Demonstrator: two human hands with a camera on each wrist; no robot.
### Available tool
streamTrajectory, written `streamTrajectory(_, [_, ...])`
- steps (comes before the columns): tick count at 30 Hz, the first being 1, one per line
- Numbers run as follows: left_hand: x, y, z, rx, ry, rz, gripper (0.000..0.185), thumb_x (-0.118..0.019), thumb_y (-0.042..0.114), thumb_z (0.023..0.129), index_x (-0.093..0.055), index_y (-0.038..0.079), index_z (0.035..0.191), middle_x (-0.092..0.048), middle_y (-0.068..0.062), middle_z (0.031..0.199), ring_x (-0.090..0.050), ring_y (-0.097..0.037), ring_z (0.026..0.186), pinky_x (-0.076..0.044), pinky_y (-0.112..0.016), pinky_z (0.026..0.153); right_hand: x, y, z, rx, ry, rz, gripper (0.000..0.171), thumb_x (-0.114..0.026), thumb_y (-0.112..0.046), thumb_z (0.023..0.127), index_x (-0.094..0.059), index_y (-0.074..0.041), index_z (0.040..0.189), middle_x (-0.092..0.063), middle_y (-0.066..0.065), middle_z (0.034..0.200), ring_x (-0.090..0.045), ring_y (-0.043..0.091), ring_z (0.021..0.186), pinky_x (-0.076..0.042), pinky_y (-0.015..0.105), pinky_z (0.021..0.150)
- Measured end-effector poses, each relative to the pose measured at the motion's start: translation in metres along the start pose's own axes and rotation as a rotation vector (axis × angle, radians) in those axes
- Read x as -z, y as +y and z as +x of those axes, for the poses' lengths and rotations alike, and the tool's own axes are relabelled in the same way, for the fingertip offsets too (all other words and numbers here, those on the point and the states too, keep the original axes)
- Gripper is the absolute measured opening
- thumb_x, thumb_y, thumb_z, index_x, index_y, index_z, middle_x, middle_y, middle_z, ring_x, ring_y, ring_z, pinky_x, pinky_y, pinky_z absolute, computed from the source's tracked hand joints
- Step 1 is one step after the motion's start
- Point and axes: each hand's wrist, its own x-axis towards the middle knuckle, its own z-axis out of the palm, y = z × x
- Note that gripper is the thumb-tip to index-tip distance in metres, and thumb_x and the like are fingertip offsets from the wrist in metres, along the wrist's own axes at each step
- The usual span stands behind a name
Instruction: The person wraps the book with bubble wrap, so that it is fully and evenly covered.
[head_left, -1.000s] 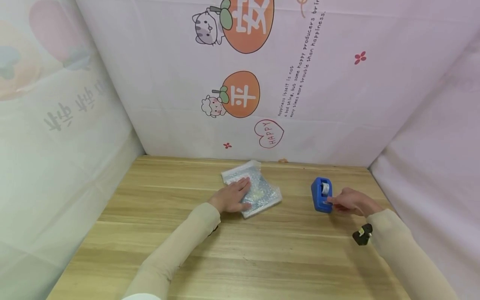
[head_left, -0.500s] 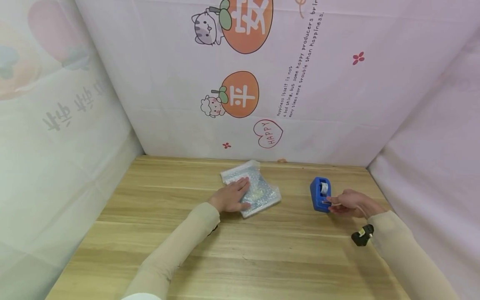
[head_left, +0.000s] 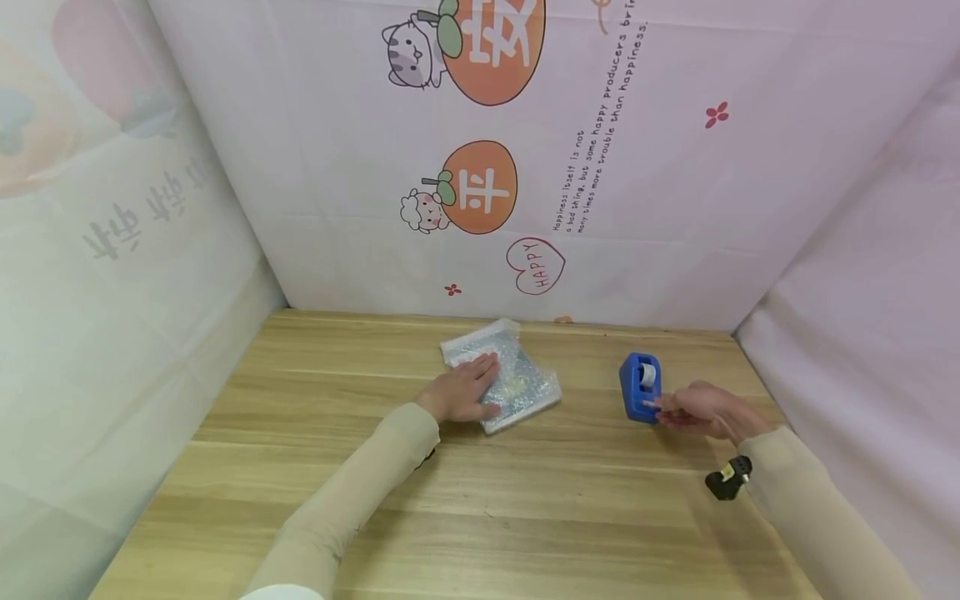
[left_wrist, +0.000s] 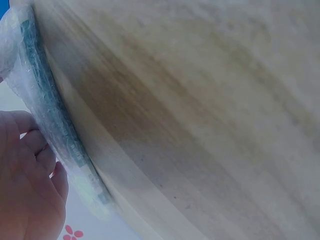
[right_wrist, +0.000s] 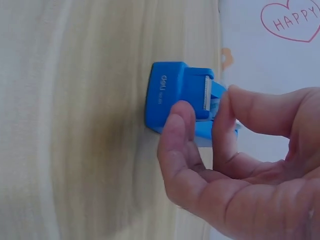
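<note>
A: Where is the left hand (head_left: 459,392)?

B: It lies flat on a bubble-wrap packet (head_left: 501,375) near the middle of the wooden surface (head_left: 300,467), toward the far edge. The fingers (head_left: 480,371) are stretched out straight and pressing down, not clenched round anything. The hand covers the packet's 8 o'clock part; the rest of the packet sticks out toward 2 o'clock.

A: What does the left wrist view add?

B: The packet (left_wrist: 45,115) seen edge-on, clear bubble film with something greenish inside, lying on the wood, with the fingers (left_wrist: 35,165) resting against its top face.

A: And the right hand (head_left: 705,410)?

B: It is at the blue tape dispenser (head_left: 640,387), which stands on the surface at 3 o'clock from the packet and well apart from it. The hand sits at the dispenser's 4 o'clock side. In the right wrist view the thumb and forefinger (right_wrist: 182,135) are brought together at the cutter end of the dispenser (right_wrist: 180,97), pinching at the tape end there; the strip itself is too small to make out clearly.

A: Anything else around?

B: A small black thing (head_left: 726,479) shows at the right sleeve (head_left: 817,517), at 5 o'clock from the dispenser; I cannot tell what it is. Behind the surface hangs a pale printed cloth (head_left: 525,167) with orange fruit, a cat and a "HAPPY" heart.
</note>
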Motion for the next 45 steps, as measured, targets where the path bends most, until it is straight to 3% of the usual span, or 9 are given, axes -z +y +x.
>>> streamTrajectory(8, [0.005,0.002,-0.004,-0.005,0.004,-0.002,0.085,-0.046,0.054,0.108,-0.017,0.001,0.168,-0.012,-0.016,0.179,-0.014,-0.032,0.167,-0.018,-0.045,0.137,-0.006,0.010,-0.008,0.071,0.049,0.027,0.031,-0.057,-0.005,0.103,-0.064,0.020,0.121,-0.076,0.009,0.106,-0.072,0.013,0.098,-0.063,0.033,0.098])
streamTrajectory(12, [0.008,0.003,-0.006,-0.013,0.012,-0.013,0.085,-0.047,0.053,0.108,-0.019,0.000,0.168,-0.014,-0.016,0.178,-0.015,-0.033,0.166,-0.020,-0.045,0.136,-0.010,0.016,-0.014,0.125,0.069,-0.084,0.038,-0.055,-0.009,0.104,-0.063,0.019,0.129,-0.072,0.028,0.129,-0.069,0.037,0.123,-0.050,0.054,0.117])
streamTrajectory(15, [0.008,0.003,-0.006,-0.013,0.018,-0.018,0.085,-0.047,0.053,0.108,-0.019,0.000,0.168,-0.014,-0.016,0.178,-0.016,-0.033,0.166,-0.020,-0.045,0.136,-0.014,0.021,-0.018,0.154,0.050,-0.102,0.042,-0.050,-0.011,0.108,-0.057,0.018,0.137,-0.054,0.035,0.149,-0.049,0.052,0.144,-0.035,0.065,0.124])
streamTrajectory(17, [0.007,0.003,-0.006,-0.014,0.019,-0.017,0.085,-0.047,0.053,0.108,-0.019,0.000,0.168,-0.014,-0.016,0.178,-0.016,-0.033,0.166,-0.020,-0.045,0.136,-0.015,0.024,-0.019,0.161,0.037,-0.105,0.037,-0.049,-0.013,0.109,-0.065,0.016,0.123,-0.051,0.035,0.151,-0.046,0.053,0.146,-0.035,0.064,0.124])
streamTrajectory(20, [0.006,0.002,-0.005,-0.019,0.018,-0.019,0.085,-0.047,0.053,0.108,-0.019,0.000,0.168,-0.013,-0.016,0.178,-0.015,-0.033,0.166,-0.019,-0.045,0.136,-0.016,0.029,-0.021,0.150,0.016,-0.062,0.029,-0.051,-0.013,0.109,-0.071,0.008,0.104,-0.063,0.033,0.141,-0.064,0.041,0.131,-0.048,0.051,0.119])
streamTrajectory(23, [0.006,0.002,-0.005,-0.021,0.017,-0.016,0.085,-0.046,0.054,0.108,-0.019,0.000,0.168,-0.013,-0.017,0.178,-0.015,-0.033,0.166,-0.020,-0.045,0.136,-0.017,0.032,-0.021,0.119,-0.014,-0.005,0.026,-0.054,-0.013,0.108,-0.071,0.006,0.101,-0.076,0.017,0.117,-0.070,0.016,0.108,-0.062,0.032,0.097])
streamTrajectory(25, [0.005,0.001,-0.005,-0.019,0.019,-0.013,0.085,-0.046,0.054,0.108,-0.019,0.000,0.168,-0.013,-0.016,0.178,-0.015,-0.033,0.166,-0.020,-0.045,0.136,-0.019,0.034,-0.020,0.103,-0.031,0.019,0.028,-0.053,-0.014,0.109,-0.072,0.006,0.115,-0.074,0.003,0.104,-0.064,0.009,0.092,-0.058,0.024,0.081])
streamTrajectory(28, [0.005,0.001,-0.005,-0.016,0.020,-0.015,0.085,-0.047,0.054,0.108,-0.019,0.000,0.168,-0.014,-0.016,0.178,-0.016,-0.033,0.166,-0.020,-0.045,0.136,-0.023,0.037,-0.019,0.089,-0.030,0.012,0.028,-0.051,-0.015,0.109,-0.072,0.005,0.110,-0.070,-0.002,0.090,-0.058,0.008,0.079,-0.052,0.022,0.068])
streamTrajectory(45, [0.004,0.001,-0.005,-0.020,0.022,-0.010,0.086,-0.047,0.054,0.107,-0.020,-0.001,0.167,-0.015,-0.017,0.178,-0.017,-0.033,0.166,-0.021,-0.045,0.136,-0.025,0.051,-0.009,0.056,-0.020,0.092,0.031,-0.061,-0.028,0.108,-0.077,-0.002,0.109,-0.076,-0.005,0.089,-0.066,0.003,0.078,-0.056,0.020,0.067])
